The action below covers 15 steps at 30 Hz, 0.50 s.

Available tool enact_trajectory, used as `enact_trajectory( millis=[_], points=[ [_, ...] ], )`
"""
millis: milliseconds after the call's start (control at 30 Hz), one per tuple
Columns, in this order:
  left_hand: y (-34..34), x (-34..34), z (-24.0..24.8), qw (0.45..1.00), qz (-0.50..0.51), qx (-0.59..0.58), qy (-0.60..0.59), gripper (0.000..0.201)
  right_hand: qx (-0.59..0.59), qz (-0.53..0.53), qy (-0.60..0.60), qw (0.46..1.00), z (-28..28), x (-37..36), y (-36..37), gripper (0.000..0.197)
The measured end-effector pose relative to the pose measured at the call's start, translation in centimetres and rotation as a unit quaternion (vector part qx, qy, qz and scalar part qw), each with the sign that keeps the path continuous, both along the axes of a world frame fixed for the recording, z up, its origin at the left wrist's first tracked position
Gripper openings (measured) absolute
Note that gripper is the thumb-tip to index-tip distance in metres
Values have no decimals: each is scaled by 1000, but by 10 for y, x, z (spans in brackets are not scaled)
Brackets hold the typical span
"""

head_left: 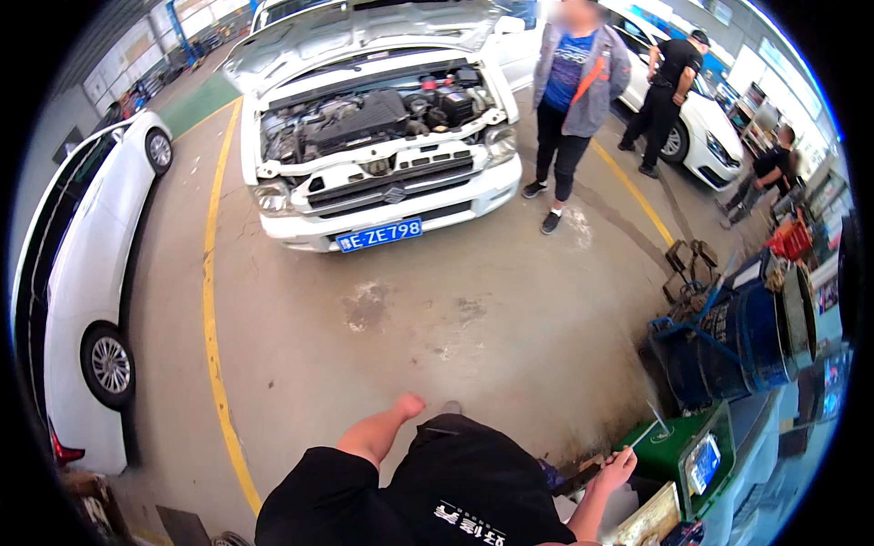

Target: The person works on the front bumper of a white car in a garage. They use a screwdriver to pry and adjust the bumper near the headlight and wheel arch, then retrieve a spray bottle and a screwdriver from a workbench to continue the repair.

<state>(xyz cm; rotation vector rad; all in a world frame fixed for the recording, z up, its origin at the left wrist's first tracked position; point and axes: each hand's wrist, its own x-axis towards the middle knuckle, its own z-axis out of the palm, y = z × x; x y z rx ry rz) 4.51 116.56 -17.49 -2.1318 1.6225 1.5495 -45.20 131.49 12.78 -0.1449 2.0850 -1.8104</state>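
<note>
My right hand (619, 468) is closed on a thin whitish stick (643, 435), which points up and away over a green bin (671, 452) at the lower right. Its exact kind is too small to make out. Out in front of my body on the left is my left hand (411, 406), over the floor and apart from any object. Its fingers are hidden from this angle. Ahead of me stands a white vehicle (455, 207) with its hood (364, 41) raised and its engine (364, 123) exposed.
A person in a grey jacket (583, 77) stands beside the vehicle's front corner. Farther right, two people in black are near a white car (706, 155). Another white car (96, 246) is parked at the left. Blue drums (728, 337) stand beyond the green bin.
</note>
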Motion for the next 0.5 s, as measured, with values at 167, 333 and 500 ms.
enact_trajectory(
  millis=[167,333,500],
  points=[
    [-16,38,16,989,142,-6,37,23,75,87,-37,993,8,24,-61,35],
    [23,74,0,960,275,-15,52,15,183,256,30,949,-60,13,-123,37],
    [90,63,1,952,275,129,26,28,198,368,50,907,-79,32,-202,31]
  ],
)
